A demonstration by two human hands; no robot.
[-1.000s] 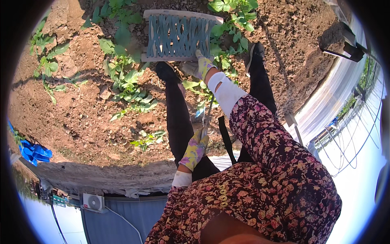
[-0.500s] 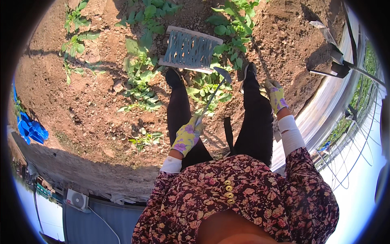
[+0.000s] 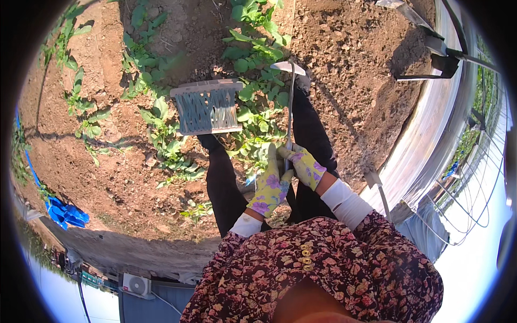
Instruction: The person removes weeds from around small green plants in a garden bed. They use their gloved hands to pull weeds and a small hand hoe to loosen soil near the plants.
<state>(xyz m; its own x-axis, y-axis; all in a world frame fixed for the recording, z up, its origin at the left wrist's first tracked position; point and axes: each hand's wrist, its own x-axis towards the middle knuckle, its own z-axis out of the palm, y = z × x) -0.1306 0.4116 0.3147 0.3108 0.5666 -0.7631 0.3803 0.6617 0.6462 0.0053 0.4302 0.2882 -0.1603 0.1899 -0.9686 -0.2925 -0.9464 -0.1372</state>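
Observation:
A small hand hoe (image 3: 291,110) stands out ahead of me between my legs, its curved metal blade at the far end of a thin shaft. My right hand (image 3: 305,166), in a yellow flowered glove, closes round the handle just below the shaft. Close beside it, my left hand (image 3: 269,189) in a matching glove curls its fingers at the lower part of the handle, thumb raised. The handle's end is partly hidden by the hands. Leafy green plants (image 3: 261,129) grow in a row beyond my hands.
A low stool with a woven strap seat (image 3: 209,110) stands by my left foot, over the plants. More plant rows (image 3: 156,116) run to the left across dry brown soil (image 3: 344,102). Clear plastic sheeting (image 3: 412,145) edges the right side; blue plastic (image 3: 65,212) lies at left.
My right hand has come across from the right onto the hoe handle, joining my left. The hoe has swung more upright and its blade has turned. The view has shifted rightward.

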